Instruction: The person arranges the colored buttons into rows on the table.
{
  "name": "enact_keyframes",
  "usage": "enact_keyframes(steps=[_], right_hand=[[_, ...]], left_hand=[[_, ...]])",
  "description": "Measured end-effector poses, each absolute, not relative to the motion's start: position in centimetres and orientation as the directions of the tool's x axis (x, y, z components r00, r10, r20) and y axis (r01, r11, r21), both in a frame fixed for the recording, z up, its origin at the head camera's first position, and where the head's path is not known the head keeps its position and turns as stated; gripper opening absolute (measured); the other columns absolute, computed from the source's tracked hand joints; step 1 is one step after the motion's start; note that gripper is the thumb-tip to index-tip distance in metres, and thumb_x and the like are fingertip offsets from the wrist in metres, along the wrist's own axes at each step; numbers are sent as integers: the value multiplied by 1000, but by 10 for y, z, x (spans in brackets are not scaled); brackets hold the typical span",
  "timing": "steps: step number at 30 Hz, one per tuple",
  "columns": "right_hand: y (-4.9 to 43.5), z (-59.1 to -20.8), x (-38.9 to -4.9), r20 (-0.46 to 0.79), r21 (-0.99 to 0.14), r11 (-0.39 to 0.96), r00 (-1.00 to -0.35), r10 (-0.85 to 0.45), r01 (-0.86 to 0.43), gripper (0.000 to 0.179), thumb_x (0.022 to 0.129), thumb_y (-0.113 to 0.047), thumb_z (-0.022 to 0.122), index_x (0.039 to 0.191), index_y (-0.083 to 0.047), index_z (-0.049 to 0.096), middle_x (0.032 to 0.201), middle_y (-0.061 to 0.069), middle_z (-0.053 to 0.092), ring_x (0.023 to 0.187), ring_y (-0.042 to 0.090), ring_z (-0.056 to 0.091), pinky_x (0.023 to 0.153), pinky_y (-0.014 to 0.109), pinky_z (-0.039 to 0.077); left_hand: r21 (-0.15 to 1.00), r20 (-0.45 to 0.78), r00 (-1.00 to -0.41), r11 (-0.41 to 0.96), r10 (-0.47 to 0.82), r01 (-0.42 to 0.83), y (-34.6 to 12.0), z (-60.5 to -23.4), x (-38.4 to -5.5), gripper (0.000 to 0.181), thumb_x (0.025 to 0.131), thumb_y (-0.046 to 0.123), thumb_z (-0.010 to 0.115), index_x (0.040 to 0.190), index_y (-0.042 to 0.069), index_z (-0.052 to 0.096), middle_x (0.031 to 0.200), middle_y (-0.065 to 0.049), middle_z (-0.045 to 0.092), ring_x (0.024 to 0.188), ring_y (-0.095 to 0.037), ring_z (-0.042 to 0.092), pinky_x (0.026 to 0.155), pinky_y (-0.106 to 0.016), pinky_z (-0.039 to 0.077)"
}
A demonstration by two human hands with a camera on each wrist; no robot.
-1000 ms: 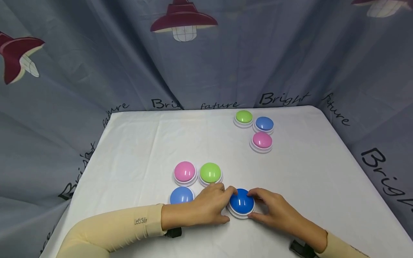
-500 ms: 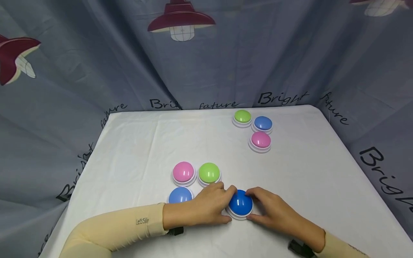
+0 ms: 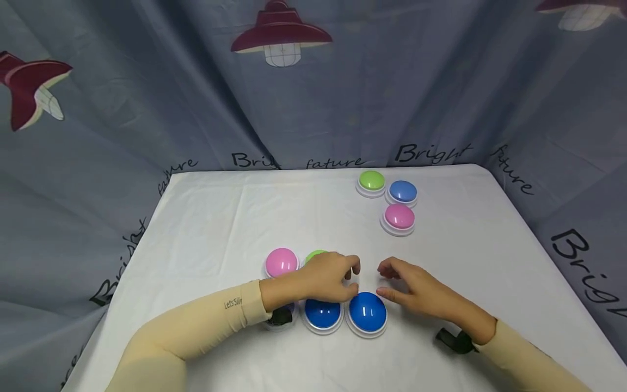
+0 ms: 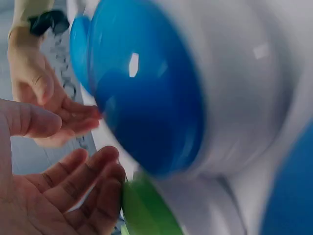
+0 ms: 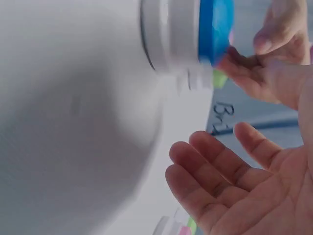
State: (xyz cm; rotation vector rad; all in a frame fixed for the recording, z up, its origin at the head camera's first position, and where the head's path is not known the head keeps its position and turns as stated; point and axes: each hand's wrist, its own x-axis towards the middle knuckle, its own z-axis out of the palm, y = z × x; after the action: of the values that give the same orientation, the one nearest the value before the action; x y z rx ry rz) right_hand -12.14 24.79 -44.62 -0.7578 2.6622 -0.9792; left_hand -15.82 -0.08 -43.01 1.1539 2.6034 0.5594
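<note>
Two dark blue push buttons on white round bases, a left one [image 3: 322,316] and a right one [image 3: 368,312], sit side by side near the front. Over the left one and partly across a green button [image 3: 315,254] hovers my left hand [image 3: 327,276], fingers loosely bent, holding nothing. My right hand [image 3: 418,288] is raised just right of the right dark blue button, its fingers [image 5: 210,181] apart and free of it. A pink button [image 3: 281,262] stands left of the green one. My left wrist and its camera mostly hide a lighter blue button [image 3: 274,328].
Farther back on the white-covered table [image 3: 220,218] stands a second cluster: a green button [image 3: 372,180], a blue button [image 3: 403,190] and a pink button [image 3: 399,216]. A grey printed curtain [image 3: 372,81] hangs behind and along the sides.
Both hands have let go of the right dark blue button and moved up and away from it. The left dark blue button, hidden before, now shows below my left hand.
</note>
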Motion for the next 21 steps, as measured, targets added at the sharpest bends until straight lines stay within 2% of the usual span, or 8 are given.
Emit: enact_keyframes(steps=[3, 7, 14, 21], right_hand=[[250, -443, -135, 31, -658, 642, -867, -498, -392, 40, 89, -25, 76, 119, -7, 58, 113, 7, 66, 106, 27, 64, 92, 47, 52], [254, -440, -149, 61, -649, 652, -881, -469, -392, 38, 88, -18, 77, 118, -5, 58, 112, 11, 66, 104, 30, 64, 91, 50, 52], [264, -438, -173, 77, -650, 670, -908, -412, -359, 39, 90, -17, 74, 120, -2, 56, 112, 15, 66, 104, 32, 62, 92, 53, 50], [279, -445, -198, 71, -663, 686, -937, -343, -302, 39, 93, -18, 71, 122, 2, 53, 114, 17, 63, 107, 34, 60, 94, 54, 49]], left_hand=[[517, -49, -689, 609, 723, 602, 3, -431, -178, 24, 86, 30, 67, 104, 14, 66, 84, 10, 67, 75, -5, 59, 65, -22, 48], [587, -44, -706, 590, 706, 554, 8, -428, -199, 22, 86, 26, 67, 102, 11, 67, 80, 11, 64, 74, -6, 58, 66, -22, 48], [587, -23, -739, 608, 673, 535, 19, -422, -228, 20, 86, 24, 67, 102, 11, 67, 83, 8, 64, 78, -9, 59, 70, -22, 48], [584, -8, -775, 632, 632, 509, 31, -423, -252, 30, 87, 23, 67, 112, 6, 66, 91, 5, 67, 83, -10, 60, 74, -24, 47]])
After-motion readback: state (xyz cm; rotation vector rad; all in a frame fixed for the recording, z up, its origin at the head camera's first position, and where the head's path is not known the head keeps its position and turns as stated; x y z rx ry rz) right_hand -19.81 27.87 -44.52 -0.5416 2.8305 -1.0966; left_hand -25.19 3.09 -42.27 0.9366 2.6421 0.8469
